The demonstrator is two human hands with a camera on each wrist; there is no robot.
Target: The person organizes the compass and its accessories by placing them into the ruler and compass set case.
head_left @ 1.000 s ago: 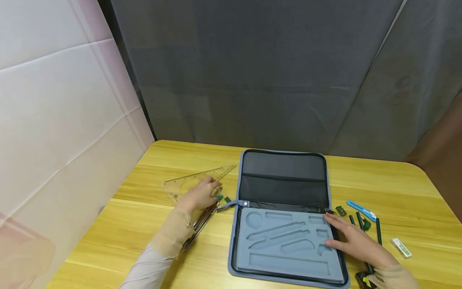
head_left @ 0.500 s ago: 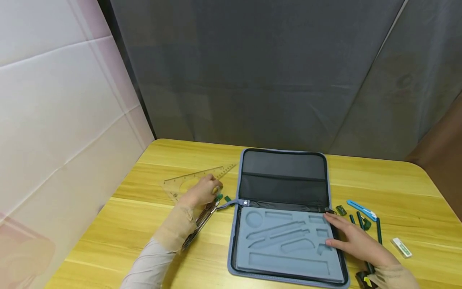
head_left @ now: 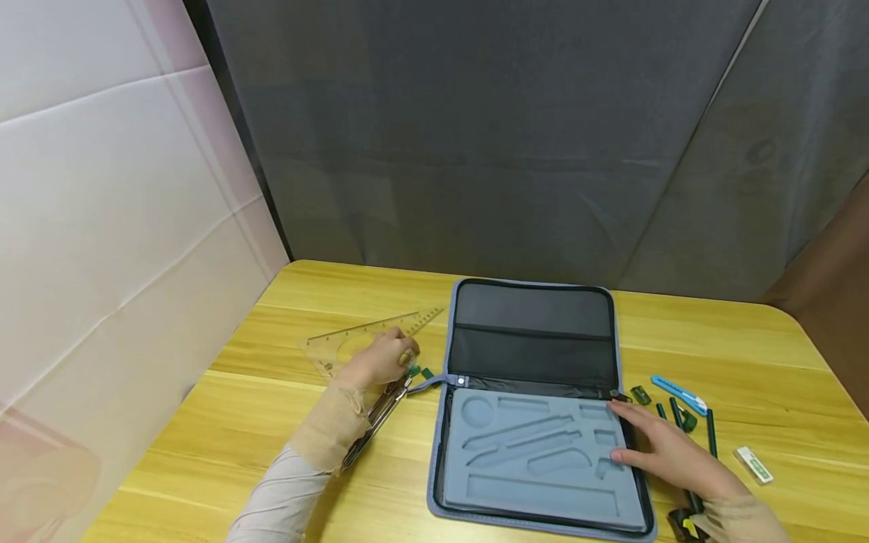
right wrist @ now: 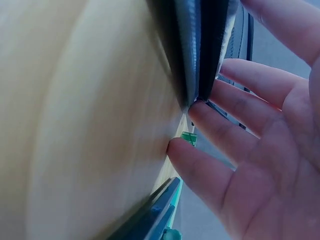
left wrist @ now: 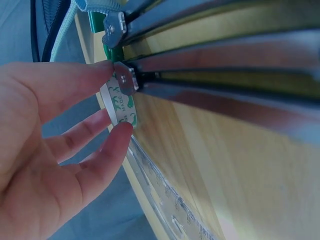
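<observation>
My left hand [head_left: 380,360] is left of the open zip case [head_left: 437,483], pinching a small roll of tape [left wrist: 120,104] between thumb and fingertips. Green print marks the roll's pale inner ring. Right beside these fingertips lie long dark metal-edged tools [head_left: 376,426] with riveted ends, partly hidden under the wrist. My right hand [head_left: 672,454] rests at the case's right side, fingers straight, with thumb and fingertips over the edge of the blue foam insert [head_left: 543,509]. Shaped recesses in the foam hold nothing.
A clear set square [head_left: 366,329] lies behind my left hand, and small green pieces [head_left: 427,373] sit near the case strap [head_left: 429,384]. At the right are a blue utility knife [head_left: 679,394], a green sharpener [head_left: 640,395], dark pencils [head_left: 711,434], an eraser [head_left: 755,465] and a black-and-yellow object [head_left: 684,524].
My left hand has shifted very slightly, its fingers staying round the roll of tape. The right hand and the case keep their places.
</observation>
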